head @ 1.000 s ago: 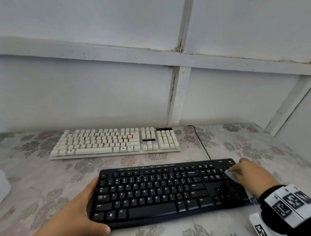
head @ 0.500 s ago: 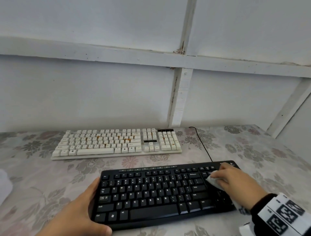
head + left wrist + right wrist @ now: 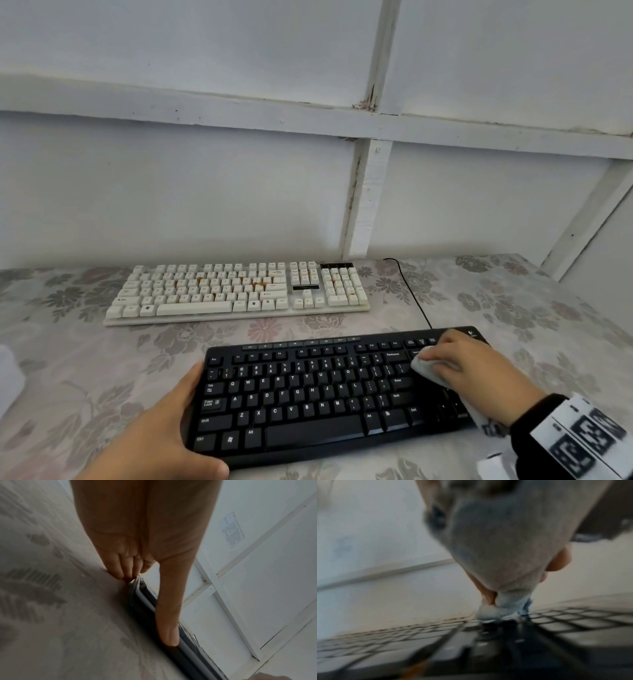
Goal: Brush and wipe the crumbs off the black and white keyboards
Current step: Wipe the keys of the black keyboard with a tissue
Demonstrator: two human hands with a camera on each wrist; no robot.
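Observation:
The black keyboard (image 3: 308, 397) lies nearest me on the table, with the white keyboard (image 3: 236, 291) behind it to the left. Orange crumbs (image 3: 260, 283) sit among the white keys. My left hand (image 3: 171, 428) grips the black keyboard's front left corner, thumb along the front edge (image 3: 168, 615) and fingers (image 3: 123, 566) curled at the left edge. My right hand (image 3: 459, 363) holds a bunched white cloth (image 3: 426, 368) and presses it onto the keys just right of Enter. The right wrist view is blurred; the cloth (image 3: 503, 608) touches the black keys (image 3: 505, 639).
A black cable (image 3: 412, 298) runs from the black keyboard's back edge toward the wall. A flowered tablecloth (image 3: 102, 377) covers the table. A white object (image 3: 7, 377) shows at the left edge. The white panelled wall (image 3: 205, 188) stands close behind the white keyboard.
My right hand has slid the cloth leftward, from the number pad's top corner to the keys beside Enter. My left hand has kept its hold on the corner.

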